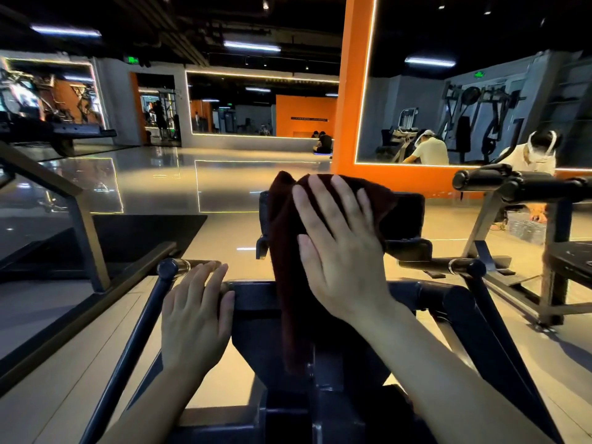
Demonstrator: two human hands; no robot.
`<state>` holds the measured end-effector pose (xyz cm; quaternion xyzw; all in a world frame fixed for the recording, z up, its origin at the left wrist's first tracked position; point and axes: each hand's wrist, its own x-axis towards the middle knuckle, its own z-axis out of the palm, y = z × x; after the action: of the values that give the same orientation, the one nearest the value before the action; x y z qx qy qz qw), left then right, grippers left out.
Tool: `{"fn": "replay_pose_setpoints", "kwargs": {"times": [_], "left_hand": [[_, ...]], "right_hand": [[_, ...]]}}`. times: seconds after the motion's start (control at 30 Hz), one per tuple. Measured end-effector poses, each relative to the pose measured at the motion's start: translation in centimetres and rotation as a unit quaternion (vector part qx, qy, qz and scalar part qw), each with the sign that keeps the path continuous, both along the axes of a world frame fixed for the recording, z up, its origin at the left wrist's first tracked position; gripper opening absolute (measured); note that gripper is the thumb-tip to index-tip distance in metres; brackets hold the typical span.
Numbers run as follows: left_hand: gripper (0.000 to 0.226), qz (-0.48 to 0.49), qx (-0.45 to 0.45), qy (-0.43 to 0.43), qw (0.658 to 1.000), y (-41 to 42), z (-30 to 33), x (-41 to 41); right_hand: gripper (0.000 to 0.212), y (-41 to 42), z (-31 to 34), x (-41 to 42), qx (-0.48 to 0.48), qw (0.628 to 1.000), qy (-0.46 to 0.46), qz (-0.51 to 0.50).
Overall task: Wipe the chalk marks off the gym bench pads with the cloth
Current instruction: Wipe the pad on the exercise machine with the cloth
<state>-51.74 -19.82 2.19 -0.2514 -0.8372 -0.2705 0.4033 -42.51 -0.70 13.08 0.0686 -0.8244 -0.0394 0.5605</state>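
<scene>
One dark red cloth [288,251] hangs over the upper pad [407,216] of a black gym machine. The right hand [339,248] lies flat on the cloth with straight, spread fingers [320,200] and presses it against the pad; the cloth continues beyond the fingertips and falls down below the palm. The left hand [195,312] rests with relaxed, nearly straight fingers on the edge of the lower pad [256,302], gripping nothing. Two bars with round ends [168,270] stick out, one to each side of the hands. The shiny floor [224,187] past the fingertips is open.
</scene>
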Motion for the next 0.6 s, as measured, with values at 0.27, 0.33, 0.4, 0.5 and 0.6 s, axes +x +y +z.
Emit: {"fn": "replay_pose_setpoints", "kwargs": {"times": [0.27,0.33,0.4,0.5,0.6], "left_hand": [[0.044,0.010,-0.005,0.000,1.000,-0.2,-0.1,0.0],[0.046,0.011,0.002,-0.003,1.000,-0.1,-0.1,0.0],[0.048,0.013,0.000,-0.005,1.000,0.0,0.0,0.0],[0.045,0.013,-0.001,-0.006,1.000,0.0,-0.2,-0.2],[0.044,0.008,0.008,-0.004,1.000,0.1,-0.3,-0.2]], "right_hand": [[0.049,3.1,-1.0,1.8,-0.016,0.999,0.028,-0.024],[0.048,4.2,-1.8,2.6,-0.039,0.996,0.042,-0.065],[0.049,4.2,-1.9,2.5,-0.061,0.994,0.049,-0.075],[0.057,2.6,-1.6,1.0,-0.023,0.992,0.039,-0.119],[0.056,0.0,-0.2,-0.8,0.030,0.994,0.021,-0.106]]}}
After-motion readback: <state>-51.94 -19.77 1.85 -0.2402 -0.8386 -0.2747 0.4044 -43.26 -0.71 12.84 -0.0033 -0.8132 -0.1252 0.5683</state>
